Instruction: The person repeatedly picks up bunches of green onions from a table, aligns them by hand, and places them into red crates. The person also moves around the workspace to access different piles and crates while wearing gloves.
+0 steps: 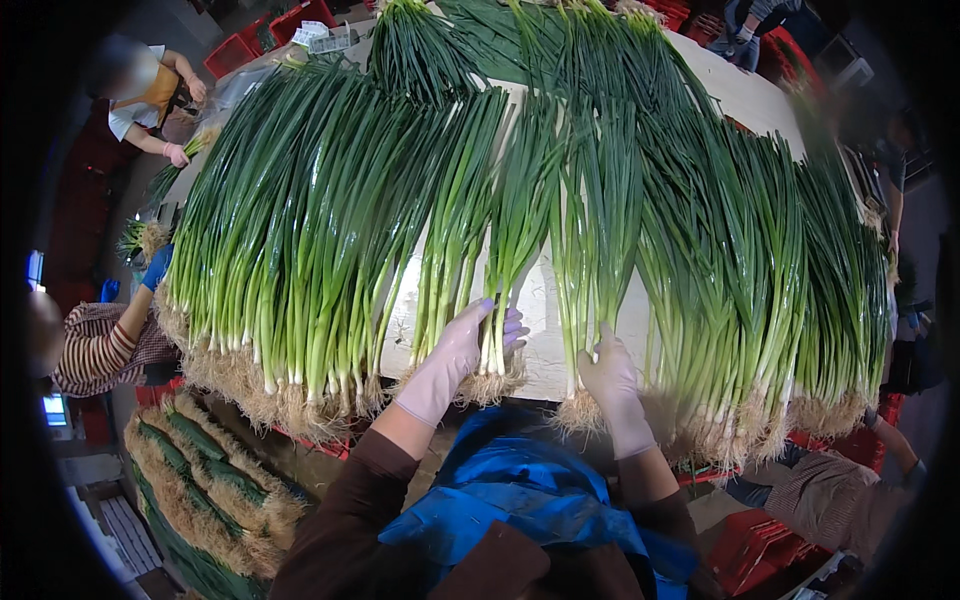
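Long spring onions with white stalks and brown roots lie side by side across the pale table. My left hand, in a pale glove, is wrapped round the lower stalks of a small bunch of spring onions. Its thumb lies on the near side and its fingertips show past the stalks. To the right, my right hand, gloved too, closes at the lower stalks of another bunch of spring onions, just above the roots. Some of its fingers are hidden. A strip of bare tabletop separates the two bunches.
Dense rows of spring onions spread to the left, and more spring onions to the right. Rooted bundles are stacked at lower left. Red crates stand at lower right. Co-workers stand around the table, one holding a bunch.
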Tool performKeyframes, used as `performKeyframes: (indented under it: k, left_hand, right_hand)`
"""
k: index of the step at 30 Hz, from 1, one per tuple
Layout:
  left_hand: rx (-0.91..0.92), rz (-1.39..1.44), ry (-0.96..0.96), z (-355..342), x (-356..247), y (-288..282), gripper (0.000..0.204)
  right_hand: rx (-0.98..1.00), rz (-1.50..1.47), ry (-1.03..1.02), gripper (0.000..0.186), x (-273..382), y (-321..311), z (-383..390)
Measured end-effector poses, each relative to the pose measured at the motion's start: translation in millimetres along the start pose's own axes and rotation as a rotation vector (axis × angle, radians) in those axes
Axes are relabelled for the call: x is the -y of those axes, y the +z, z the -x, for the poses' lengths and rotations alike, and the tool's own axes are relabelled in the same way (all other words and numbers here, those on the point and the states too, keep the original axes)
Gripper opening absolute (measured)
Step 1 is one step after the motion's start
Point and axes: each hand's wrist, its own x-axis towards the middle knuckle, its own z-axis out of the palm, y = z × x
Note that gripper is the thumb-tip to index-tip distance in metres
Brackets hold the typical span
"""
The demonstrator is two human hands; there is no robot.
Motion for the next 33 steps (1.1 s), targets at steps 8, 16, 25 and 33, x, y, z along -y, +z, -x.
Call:
performKeyframes:
  k: [8,16,25,33]
  left_hand:
    - [-0.14,-0.368,0.385,27,2,19,0.036]
    - [-0.576,-0.859,0.516,19,1,-2,0.054]
    - [-0.281,-1.323,0.467,-7,62,29,0.063]
    - [-0.084,-0.562,0.152,-36,68,40,0.033]
  right_hand:
    - [-0.211,-0.297,-0.174,0.049,19,2,17]
    - [-0.375,0.002,-0.181,0.067,5,1,10]
    - [0.057,-0.374,0.144,0.072,-20,12,-8]
    - [0.435,-1.339,0.275,0.043,2,-7,-1]
